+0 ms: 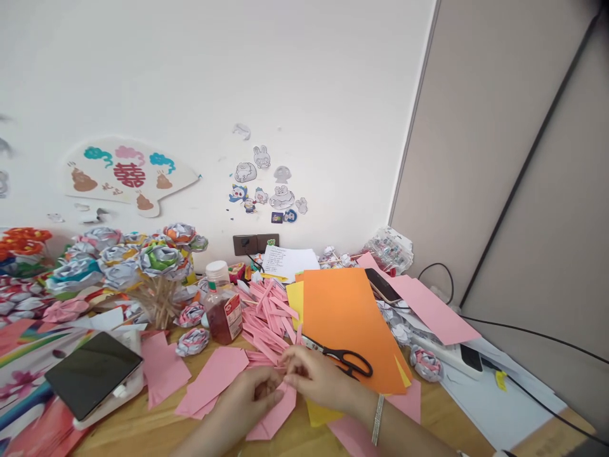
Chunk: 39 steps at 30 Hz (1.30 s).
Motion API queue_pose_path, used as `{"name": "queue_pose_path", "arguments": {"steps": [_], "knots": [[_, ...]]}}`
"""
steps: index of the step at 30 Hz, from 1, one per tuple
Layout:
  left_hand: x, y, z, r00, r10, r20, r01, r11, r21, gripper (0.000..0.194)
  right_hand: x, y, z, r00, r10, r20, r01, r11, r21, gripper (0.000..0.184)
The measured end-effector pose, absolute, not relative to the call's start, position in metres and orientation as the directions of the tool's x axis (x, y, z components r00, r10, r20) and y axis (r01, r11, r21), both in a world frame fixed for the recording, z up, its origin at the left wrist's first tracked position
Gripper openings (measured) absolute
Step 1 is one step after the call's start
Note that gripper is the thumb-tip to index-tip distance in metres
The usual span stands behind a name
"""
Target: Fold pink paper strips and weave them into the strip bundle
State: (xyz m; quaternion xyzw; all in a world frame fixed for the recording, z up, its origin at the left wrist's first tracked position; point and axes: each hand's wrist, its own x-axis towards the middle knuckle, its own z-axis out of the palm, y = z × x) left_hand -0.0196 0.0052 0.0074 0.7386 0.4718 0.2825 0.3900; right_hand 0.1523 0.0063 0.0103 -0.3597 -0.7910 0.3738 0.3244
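Note:
My left hand (252, 393) and my right hand (314, 377) are close together above the front of the table, fingers curled and pinched. Whatever sits between the fingertips is too small or hidden to make out. Just beyond them lies a heap of folded pink paper strips (271, 308). A pink paper sheet (273, 419) is beneath my hands, with further cut pink pieces (216, 377) to the left. Beside my right hand, black-handled scissors (352, 363) rest on an orange paper sheet (349, 311), which overlaps yellow sheets.
A bottle of red liquid (222, 317) stands left of the strips. Crumpled paper flowers on sticks (159, 263) fill the left side, behind a dark tablet (94, 374). At right are a phone (382, 285), a white power strip (457, 358) and a black cable (537, 336).

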Motion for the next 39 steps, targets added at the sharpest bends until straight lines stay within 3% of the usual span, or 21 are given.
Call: {"name": "queue_pose_path", "arguments": {"steps": [3,6,9,12,18,23,30,34,39], "knots": [[-0.018,0.007,0.006,0.327,0.945,0.027,0.368,-0.153,0.917,0.017,0.155,0.012,0.008,-0.415,0.871,0.261,0.265,0.391,-0.881,0.024],[-0.017,0.009,0.008,0.284,0.957,-0.068,0.191,0.013,0.982,0.022,0.157,0.018,0.001,-0.438,0.872,0.22,0.216,0.34,-0.916,0.027],[-0.018,0.013,0.011,0.222,0.973,-0.058,0.042,0.05,0.998,0.034,0.155,0.024,-0.011,-0.478,0.865,0.154,0.173,0.264,-0.949,0.029],[-0.02,0.016,0.012,0.186,0.981,-0.048,-0.027,0.054,0.998,0.038,0.153,0.029,-0.019,-0.435,0.884,0.17,0.171,0.266,-0.949,0.019],[-0.024,0.012,0.01,0.148,0.986,0.081,0.081,-0.094,0.992,0.028,0.157,0.029,-0.013,-0.388,0.884,0.261,0.225,0.365,-0.903,0.017],[-0.025,0.01,0.016,0.138,0.986,0.097,0.145,-0.117,0.983,0.026,0.156,0.026,-0.008,-0.407,0.89,0.207,0.147,0.287,-0.947,0.029],[-0.03,0.015,0.013,0.174,0.98,0.091,0.225,-0.13,0.966,0.027,0.158,0.029,-0.01,-0.394,0.897,0.202,0.066,0.247,-0.967,0.013],[-0.032,0.02,0.013,0.252,0.968,-0.016,0.145,-0.021,0.989,0.031,0.159,0.034,-0.015,-0.393,0.904,0.167,0.019,0.189,-0.982,0.016],[-0.03,0.017,0.017,0.188,0.98,-0.061,0.009,0.061,0.998,0.038,0.16,0.037,-0.016,-0.378,0.908,0.181,-0.052,0.174,-0.983,0.022]]}}
